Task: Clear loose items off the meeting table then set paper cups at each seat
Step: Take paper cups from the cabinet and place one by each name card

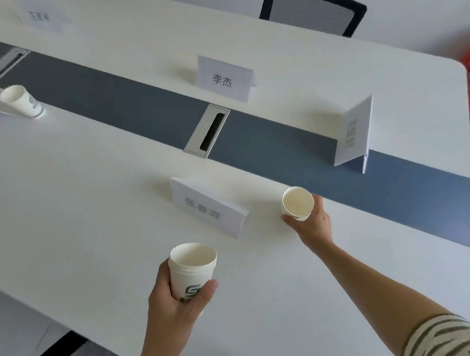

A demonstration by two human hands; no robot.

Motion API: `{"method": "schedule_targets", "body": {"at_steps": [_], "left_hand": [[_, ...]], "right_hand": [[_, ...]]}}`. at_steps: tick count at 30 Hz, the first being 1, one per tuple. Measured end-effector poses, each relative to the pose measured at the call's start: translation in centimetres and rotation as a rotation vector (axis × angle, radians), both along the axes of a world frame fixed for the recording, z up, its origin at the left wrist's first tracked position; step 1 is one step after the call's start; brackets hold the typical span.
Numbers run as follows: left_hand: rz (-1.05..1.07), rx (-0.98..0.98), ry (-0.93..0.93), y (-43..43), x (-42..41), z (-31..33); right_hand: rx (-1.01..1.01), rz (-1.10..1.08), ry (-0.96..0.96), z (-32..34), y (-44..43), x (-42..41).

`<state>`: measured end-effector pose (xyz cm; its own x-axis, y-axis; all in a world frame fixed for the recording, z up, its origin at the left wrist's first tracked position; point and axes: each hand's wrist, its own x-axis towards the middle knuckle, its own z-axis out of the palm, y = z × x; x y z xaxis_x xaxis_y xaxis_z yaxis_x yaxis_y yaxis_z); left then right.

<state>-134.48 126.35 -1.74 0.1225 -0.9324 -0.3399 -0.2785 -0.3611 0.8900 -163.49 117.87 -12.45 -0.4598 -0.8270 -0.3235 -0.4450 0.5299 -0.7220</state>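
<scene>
The right hand (311, 220) is stretched out over the white tabletop (79, 199), fingers wrapped around a single paper cup (297, 203) that sits upright, mouth open, right at the edge of the dark grey strip (281, 148) running down the tabletop's middle. Whether the cup's base is touching the surface I cannot tell. Just beside it, toward the near edge, stands a folded name card (209, 206). The left hand (177, 298) is held close to the near edge, closed around a stack of paper cups (192, 272) nested together, logo facing out. Another cup (23, 101) already stands far off to the left, near the strip. Across the strip are two more name cards (224, 79), one at the far side and one toward the right end, and a metal cable port (207, 130) is set into the strip between them.
</scene>
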Motion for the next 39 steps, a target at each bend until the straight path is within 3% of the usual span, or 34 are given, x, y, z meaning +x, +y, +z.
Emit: {"method": "schedule_targets", "body": {"at_steps": [9,12,18,22,30,39], "left_hand": [[-0.231,-0.085,0.02,-2.5,-4.3,1.3],[-0.377,-0.152,0.018,-2.5,-5.9,2.8],[-0.66,-0.266,-0.05,0.5,-9.4,5.1],[-0.826,-0.338,-0.112,4.0,-11.6,5.7],[-1.162,-0.552,-0.197,14.1,-16.1,7.1],[-1.557,-0.527,-0.115,30.3,-22.0,6.3]], "right_hand": [[0.04,0.1,0.049,2.3,2.8,-2.2],[-0.047,0.022,0.065,5.8,5.4,-3.2],[-0.259,-0.068,-0.12,15.8,12.6,-3.9],[-0.274,-0.043,-0.156,19.4,18.6,-3.9],[-0.256,-0.154,-0.241,19.8,33.6,-4.5],[-0.21,-0.436,-0.384,19.4,55.3,-5.8]]}}
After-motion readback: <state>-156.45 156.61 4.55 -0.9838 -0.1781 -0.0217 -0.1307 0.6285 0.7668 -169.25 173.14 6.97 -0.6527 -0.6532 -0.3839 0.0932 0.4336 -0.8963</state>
